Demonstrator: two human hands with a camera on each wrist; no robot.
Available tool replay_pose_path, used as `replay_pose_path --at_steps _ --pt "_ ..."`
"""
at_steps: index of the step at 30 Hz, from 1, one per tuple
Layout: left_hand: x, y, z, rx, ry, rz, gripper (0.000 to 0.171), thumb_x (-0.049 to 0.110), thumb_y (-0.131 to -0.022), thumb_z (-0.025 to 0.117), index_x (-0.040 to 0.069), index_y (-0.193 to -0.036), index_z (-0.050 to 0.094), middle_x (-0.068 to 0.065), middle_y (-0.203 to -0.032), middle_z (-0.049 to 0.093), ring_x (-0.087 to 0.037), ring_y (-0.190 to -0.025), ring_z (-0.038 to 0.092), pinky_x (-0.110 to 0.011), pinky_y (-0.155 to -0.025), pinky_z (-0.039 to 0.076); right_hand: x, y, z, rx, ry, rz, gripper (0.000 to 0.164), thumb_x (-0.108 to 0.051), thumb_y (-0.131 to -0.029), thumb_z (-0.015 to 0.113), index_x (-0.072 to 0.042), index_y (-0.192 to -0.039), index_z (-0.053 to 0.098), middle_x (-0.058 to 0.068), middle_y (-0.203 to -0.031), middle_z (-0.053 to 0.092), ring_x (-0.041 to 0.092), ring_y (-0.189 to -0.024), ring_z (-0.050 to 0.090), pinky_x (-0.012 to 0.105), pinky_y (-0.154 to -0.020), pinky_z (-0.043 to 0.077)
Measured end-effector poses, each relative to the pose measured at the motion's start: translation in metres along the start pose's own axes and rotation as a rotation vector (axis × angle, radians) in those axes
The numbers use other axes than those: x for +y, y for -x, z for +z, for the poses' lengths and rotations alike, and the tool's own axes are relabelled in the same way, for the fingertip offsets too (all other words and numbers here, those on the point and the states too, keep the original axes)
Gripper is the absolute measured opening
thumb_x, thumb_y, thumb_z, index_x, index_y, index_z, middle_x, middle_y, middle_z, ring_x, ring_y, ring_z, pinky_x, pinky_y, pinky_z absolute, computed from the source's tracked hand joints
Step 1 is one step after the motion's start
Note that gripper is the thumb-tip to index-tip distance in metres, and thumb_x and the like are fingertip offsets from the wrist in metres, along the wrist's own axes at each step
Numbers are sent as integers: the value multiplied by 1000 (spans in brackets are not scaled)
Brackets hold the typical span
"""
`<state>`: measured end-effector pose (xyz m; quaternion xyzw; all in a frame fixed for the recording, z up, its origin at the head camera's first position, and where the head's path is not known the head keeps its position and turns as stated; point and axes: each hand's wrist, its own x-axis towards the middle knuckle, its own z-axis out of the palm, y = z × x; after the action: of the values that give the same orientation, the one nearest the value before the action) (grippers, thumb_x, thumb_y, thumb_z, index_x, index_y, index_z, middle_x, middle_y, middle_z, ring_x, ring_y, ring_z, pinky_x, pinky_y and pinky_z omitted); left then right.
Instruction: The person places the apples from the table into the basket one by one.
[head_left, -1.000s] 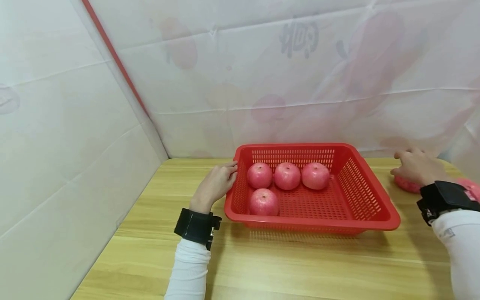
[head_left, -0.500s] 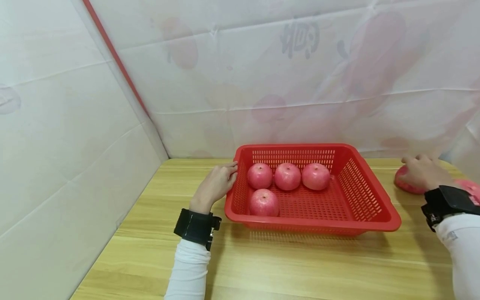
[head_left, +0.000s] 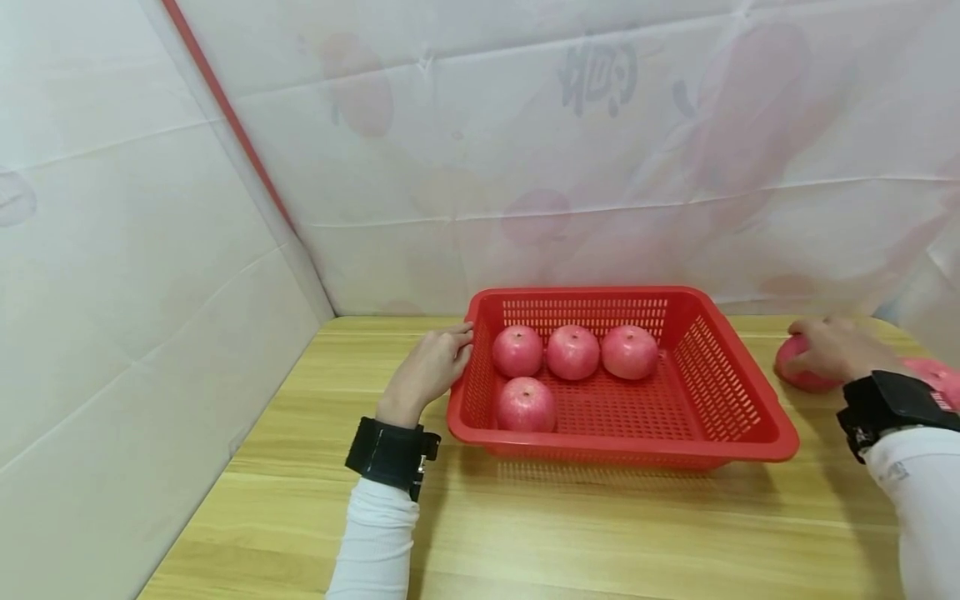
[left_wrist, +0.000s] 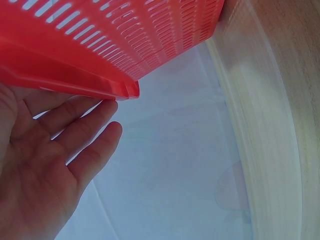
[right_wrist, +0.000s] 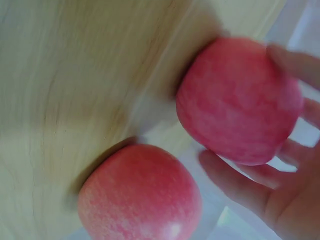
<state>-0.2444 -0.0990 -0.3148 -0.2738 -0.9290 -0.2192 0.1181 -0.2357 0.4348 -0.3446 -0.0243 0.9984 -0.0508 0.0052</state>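
A red plastic basket (head_left: 622, 446) with slotted walls stands on the table, several pinkish-red apples (head_left: 574, 352) inside it. At its left side my left hand (head_left: 429, 371) touches the rim; the left wrist view has those fingers (left_wrist: 82, 127) fairly straight under the rim (left_wrist: 100, 92), thumb mostly out of frame. To the right of the basket, my right hand (head_left: 843, 348) grips another apple (head_left: 798, 367). In the right wrist view the thumb and fingers curve round this apple (right_wrist: 237, 102), which is close over the wood. A second loose apple (right_wrist: 142, 195) lies beside it.
Pink fruit (head_left: 937, 379) shows past the right wrist, partly hidden by the black wrist strap (head_left: 896, 404). A pale printed sheet (head_left: 480, 167) hangs behind the wooden table (head_left: 525, 533), and another wall (head_left: 135, 317) rises on the left.
My right hand first reaches over the apple from above, then closes round it and shifts it slightly left towards the basket. The left hand and the basket stay put.
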Motion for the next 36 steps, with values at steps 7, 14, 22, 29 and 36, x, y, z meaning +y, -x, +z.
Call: replay_pose_path --at_steps 7,14,22,29,36 --pt "0 0 2 -4 0 5 28 8 -89 52 0 -115 59 -14 -126 51 -23 -103 54 -22 -65 51 0 -3 6 -74 -27 -79 65 -36 -67 71 12 -105 50 28 -86 56 33 -72 52 49 -59 46" --pt "1 -1 3 -9 5 -2 29 9 -88 54 1 -116 58 -13 -126 52 -21 -96 57 -21 -62 52 2 -1 7 -68 -29 -95 67 -37 -67 72 14 -105 50 30 -88 55 36 -75 52 49 -62 46" --pt "0 1 1 -6 19 -15 29 8 -89 52 1 -116 59 -14 -127 51 -22 -100 55 -21 -60 50 -7 -7 -7 75 -24 -180 55 -27 -68 73 13 -101 52 27 -83 57 36 -72 53 53 -64 46" --pt "-1 2 1 -7 16 -18 29 8 -88 53 1 -115 59 -14 -127 51 -21 -94 58 -17 -54 47 -15 -9 -18 136 -1 -178 55 -29 -68 71 9 -101 51 27 -84 55 36 -72 51 50 -60 47" --pt "0 1 0 -11 27 -21 29 9 -88 54 1 -116 58 -14 -127 51 -19 -87 60 -17 -53 48 -24 -13 -35 283 -26 -222 52 -26 -62 75 4 -97 50 25 -78 55 36 -67 51 50 -56 44"
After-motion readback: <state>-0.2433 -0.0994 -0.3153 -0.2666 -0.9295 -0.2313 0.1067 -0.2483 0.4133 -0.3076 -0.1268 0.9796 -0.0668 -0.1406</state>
